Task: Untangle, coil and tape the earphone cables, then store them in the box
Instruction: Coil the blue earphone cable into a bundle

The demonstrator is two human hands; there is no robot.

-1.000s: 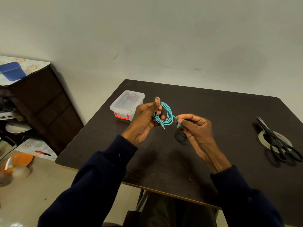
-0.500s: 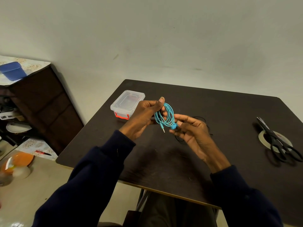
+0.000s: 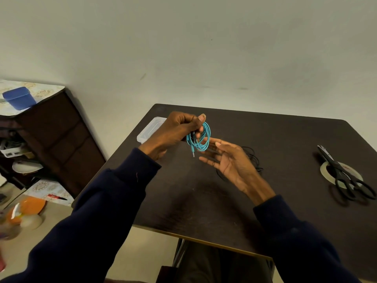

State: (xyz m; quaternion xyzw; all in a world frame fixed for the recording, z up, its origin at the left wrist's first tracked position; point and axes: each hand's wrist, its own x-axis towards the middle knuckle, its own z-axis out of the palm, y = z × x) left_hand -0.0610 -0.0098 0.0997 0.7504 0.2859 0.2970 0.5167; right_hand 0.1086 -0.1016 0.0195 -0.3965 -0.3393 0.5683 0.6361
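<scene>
Above a dark table (image 3: 285,139), in front of the clear box (image 3: 152,127), the left hand (image 3: 177,129) pinches a coiled teal earphone cable (image 3: 201,137), its plug dangling. The right hand (image 3: 230,160) hovers flat-fingered just beneath, holding nothing. A black cable (image 3: 252,154) lies behind it, and scissors (image 3: 334,165) rest on the tape roll (image 3: 355,175), well apart. Untaped, the loops could spring loose if the pinch slackens. No writing is legible.

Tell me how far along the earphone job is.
Done: the teal cable is coiled, gripped by the left hand. In hand: the right hand is open beside it, holding nothing. Left: tape from the roll under the scissors, the loose black cable on the table, then the box.
</scene>
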